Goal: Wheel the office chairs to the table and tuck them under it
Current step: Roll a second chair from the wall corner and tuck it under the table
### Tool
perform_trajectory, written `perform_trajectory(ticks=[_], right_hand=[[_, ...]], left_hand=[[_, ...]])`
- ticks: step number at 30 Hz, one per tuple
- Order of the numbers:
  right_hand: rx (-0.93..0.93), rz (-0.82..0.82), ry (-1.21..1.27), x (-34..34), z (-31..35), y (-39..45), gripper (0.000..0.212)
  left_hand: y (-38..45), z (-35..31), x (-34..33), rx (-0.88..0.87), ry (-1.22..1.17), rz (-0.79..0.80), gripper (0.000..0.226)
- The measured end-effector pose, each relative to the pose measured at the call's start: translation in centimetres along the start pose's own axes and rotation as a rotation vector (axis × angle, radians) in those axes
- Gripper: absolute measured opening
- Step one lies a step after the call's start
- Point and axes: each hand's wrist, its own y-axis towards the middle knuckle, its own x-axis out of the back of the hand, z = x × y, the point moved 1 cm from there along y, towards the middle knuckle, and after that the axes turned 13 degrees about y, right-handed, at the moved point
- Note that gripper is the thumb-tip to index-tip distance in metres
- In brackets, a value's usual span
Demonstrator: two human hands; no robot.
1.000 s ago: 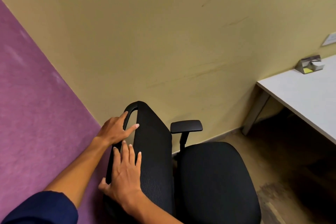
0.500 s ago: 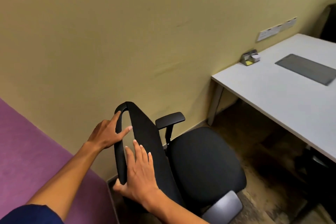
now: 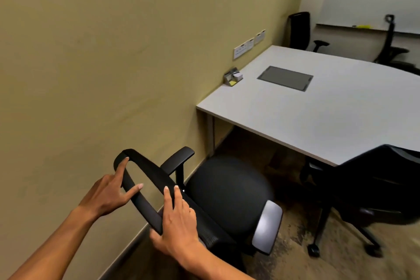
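Now both hands on office chair [image 3: 227,191] backrest rim: left hand [image 3: 109,193] pinching it, right hand [image 3: 179,223] wrapped around; metal holder [image 3: 232,77] on table [image 3: 329,109] holds notes.

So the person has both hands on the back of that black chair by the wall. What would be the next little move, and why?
Probably a gentle push forward, rolling the chair toward the table. The left hand and right hand both hold the top of its backrest, its seat faces the table's near edge, and it stands short of that edge with bare floor between, not tucked under.
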Motion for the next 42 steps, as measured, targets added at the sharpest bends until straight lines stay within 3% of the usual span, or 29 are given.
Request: perform_trajectory(ticks=[4, 9, 14, 17, 22, 25, 29, 38, 42], right_hand=[[0.067, 0.039, -0.023, 3.2, -2.4, 0.3, 0.104], [0.103, -0.001, -0.073, 7.7, -7.8, -0.2, 0.101], [0.077, -0.116, -0.199, 10.8, -12.0, -1.0, 0.100], [0.055, -0.179, -0.256, 12.7, -15.0, -1.9, 0.102], [0.032, -0.249, -0.281, 14.4, -17.4, -1.9, 0.111], [0.012, -0.282, -0.291, 15.4, -18.6, -0.8, 0.112], [-0.006, -0.360, -0.365, 14.8, -17.8, 2.3, 0.104], [-0.151, -0.546, -0.430, 13.8, -14.5, 6.5, 0.093], [-0.209, -0.518, -0.435, 15.5, -15.3, 6.8, 0.099]], left_hand=[[1.2, -1.0, 0.5, -0.066, 0.051, -0.047, 0.093], [4.4, -7.1, -0.5, -0.194, 0.208, -0.148, 0.078], [6.6, -12.5, -1.0, -0.363, 0.294, -0.286, 0.088], [7.4, -15.3, -2.3, -0.375, 0.273, -0.259, 0.085], [10.2, -17.1, -2.4, -0.459, 0.168, -0.275, 0.060], [12.8, -18.9, -1.8, -0.672, 0.181, -0.245, 0.057], [17.6, -18.1, -1.5, -0.803, 0.132, -0.106, 0.070], [24.3, -16.3, -1.7, -0.934, 0.148, -0.109, 0.084], [24.9, -17.2, -2.4, -0.922, 0.139, -0.155, 0.082]])
